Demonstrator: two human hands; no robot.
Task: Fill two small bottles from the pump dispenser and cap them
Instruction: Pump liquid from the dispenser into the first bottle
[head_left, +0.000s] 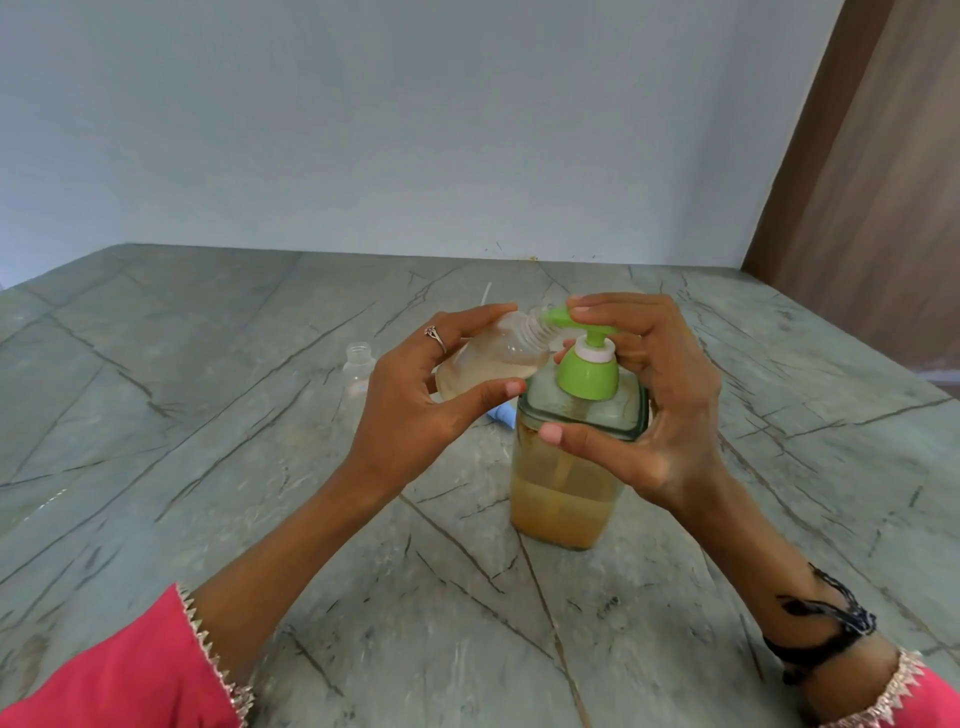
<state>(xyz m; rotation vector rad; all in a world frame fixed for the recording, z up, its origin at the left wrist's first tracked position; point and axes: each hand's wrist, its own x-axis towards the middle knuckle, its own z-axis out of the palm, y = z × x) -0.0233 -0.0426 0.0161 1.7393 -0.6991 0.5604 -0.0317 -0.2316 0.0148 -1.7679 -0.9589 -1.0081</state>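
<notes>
A glass pump dispenser (566, 499) with a green pump head (587, 371) stands on the stone table, about half full of amber liquid. My right hand (639, 400) wraps its shoulder, fingertips pressing on the green spout. My left hand (415, 400) holds a small clear bottle (498, 358) tilted on its side, its threaded neck meeting the spout tip; some pale liquid lies in it. A second small clear bottle (359, 371) stands uncapped on the table behind my left hand. A light blue cap (503, 415) peeks out under the held bottle.
The grey veined stone table (208, 467) runs to a pale wall at the back. A brown wooden panel (872, 208) rises at the right. A thin white stick (485, 295) lies on the table behind the hands.
</notes>
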